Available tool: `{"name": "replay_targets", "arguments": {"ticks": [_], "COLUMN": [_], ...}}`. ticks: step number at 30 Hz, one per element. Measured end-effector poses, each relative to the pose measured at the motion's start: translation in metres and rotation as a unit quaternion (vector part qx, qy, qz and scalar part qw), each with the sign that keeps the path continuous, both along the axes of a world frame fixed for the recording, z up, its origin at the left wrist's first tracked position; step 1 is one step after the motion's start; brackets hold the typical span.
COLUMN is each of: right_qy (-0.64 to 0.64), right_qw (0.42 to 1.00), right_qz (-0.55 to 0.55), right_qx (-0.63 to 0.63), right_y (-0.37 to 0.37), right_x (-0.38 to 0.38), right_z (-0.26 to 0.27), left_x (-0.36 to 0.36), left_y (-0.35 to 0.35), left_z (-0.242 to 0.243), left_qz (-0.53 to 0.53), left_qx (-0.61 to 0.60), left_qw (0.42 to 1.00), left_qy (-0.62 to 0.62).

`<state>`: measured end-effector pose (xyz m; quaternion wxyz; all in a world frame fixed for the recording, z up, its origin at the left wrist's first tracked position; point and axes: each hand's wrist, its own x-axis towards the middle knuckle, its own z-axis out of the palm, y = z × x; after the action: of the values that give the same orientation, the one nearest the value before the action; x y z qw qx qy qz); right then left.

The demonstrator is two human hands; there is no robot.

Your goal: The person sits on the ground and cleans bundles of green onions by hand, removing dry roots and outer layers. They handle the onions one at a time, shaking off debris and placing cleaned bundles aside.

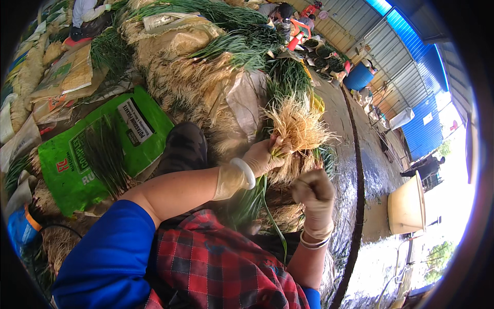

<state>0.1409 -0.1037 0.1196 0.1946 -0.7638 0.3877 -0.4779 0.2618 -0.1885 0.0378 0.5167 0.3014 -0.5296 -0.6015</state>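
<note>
My left hand (262,156), in a thin translucent glove with a white bangle at the wrist, grips a bunch of rooted green stalks (297,125) below its pale, stringy roots. The long green leaves (247,204) of the bunch hang down towards my lap. Close by on the right, my right hand (314,187), also gloved, is curled and blurred; whether it holds anything cannot be told. More root bundles (287,214) lie beneath and between the hands. At the left, a small bundle of thin dark-green stalks (106,154) rests on a green plastic sack (154,112).
Large heaps of rooted green stalks (193,77) lie ahead, partly under woven sacks (185,38). Several people work farther off. A dark groove (357,185) crosses the wet concrete floor at the right, with a yellowish tub (405,204) beyond it. A blue barrel (359,75) stands near the metal wall.
</note>
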Motion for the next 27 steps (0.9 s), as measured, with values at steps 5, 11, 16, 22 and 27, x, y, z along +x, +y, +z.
{"name": "replay_targets", "arguments": {"ticks": [5, 11, 16, 22, 27], "right_qy": [0.252, 0.327, 0.423, 0.424, 0.326], "right_qw": [0.947, 0.899, 0.871, 0.875, 0.870], "right_qz": [-0.198, -0.201, -0.181, -0.161, -0.251], "right_qx": [-0.028, -0.212, -0.171, -0.169, -0.272], "right_y": [-0.013, -0.026, -0.028, -0.016, 0.006], "right_x": [0.036, 0.023, 0.014, 0.005, -0.030], "right_z": [-0.020, -0.036, -0.040, -0.019, 0.005], "left_x": [-0.019, -0.022, -0.023, -0.009, -0.023], "left_y": [-0.027, -0.022, -0.025, 0.002, -0.019], "left_z": [-0.056, -0.043, -0.056, -0.017, -0.058], "left_qz": [0.061, 0.072, 0.240, 0.027, 0.092], "left_qx": [-0.188, -0.120, -0.457, -0.092, -0.318], "left_qw": [0.980, 0.975, 0.822, 0.956, 0.886], "left_qy": [0.019, -0.171, -0.240, -0.277, -0.324]}}
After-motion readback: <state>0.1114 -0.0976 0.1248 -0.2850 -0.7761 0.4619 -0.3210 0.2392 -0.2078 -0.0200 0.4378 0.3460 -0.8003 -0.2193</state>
